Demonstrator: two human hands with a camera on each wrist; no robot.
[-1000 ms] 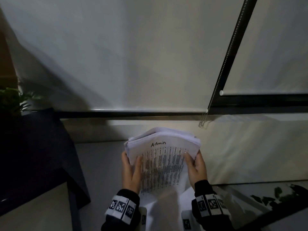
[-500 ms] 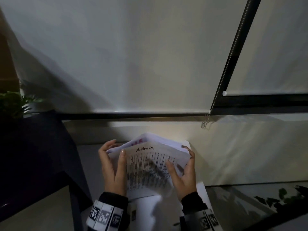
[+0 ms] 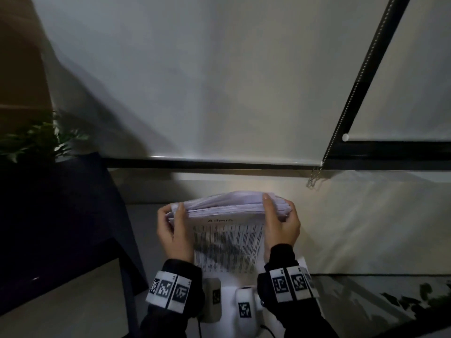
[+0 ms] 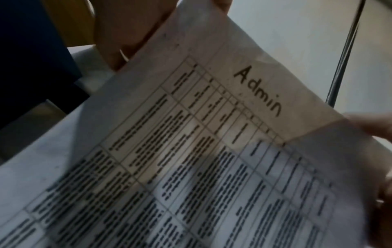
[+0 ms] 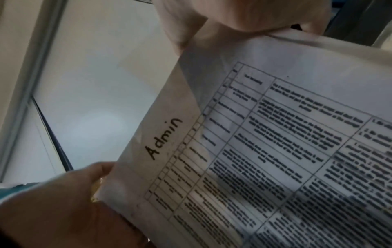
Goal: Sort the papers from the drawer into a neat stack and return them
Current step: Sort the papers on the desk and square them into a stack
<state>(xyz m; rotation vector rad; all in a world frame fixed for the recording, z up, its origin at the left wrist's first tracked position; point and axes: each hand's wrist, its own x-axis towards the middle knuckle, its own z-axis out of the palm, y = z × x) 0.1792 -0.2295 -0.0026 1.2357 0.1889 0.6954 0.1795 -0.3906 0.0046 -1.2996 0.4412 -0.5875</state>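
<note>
Since 0.5 s ago the papers [image 3: 231, 208] have been gathered: the fanned bundle is now squared w/ both hands moved out to its side edges, top edges closer to flush. Reads as the tidying step nearly done; return to the drawer still left, drawer not in view. Left hand [image 3: 173, 230] grips the left edge, right hand [image 3: 280, 225] the right, thumbs on the "Admin" sheet [image 4: 257, 91]. Stack held between hands, above the counter [image 3: 366, 228] near its front edge

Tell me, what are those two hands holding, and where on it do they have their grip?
A stack of papers. The left hand grips its left edge, the right hand its right edge, thumbs on the front "Admin" sheet.
</note>
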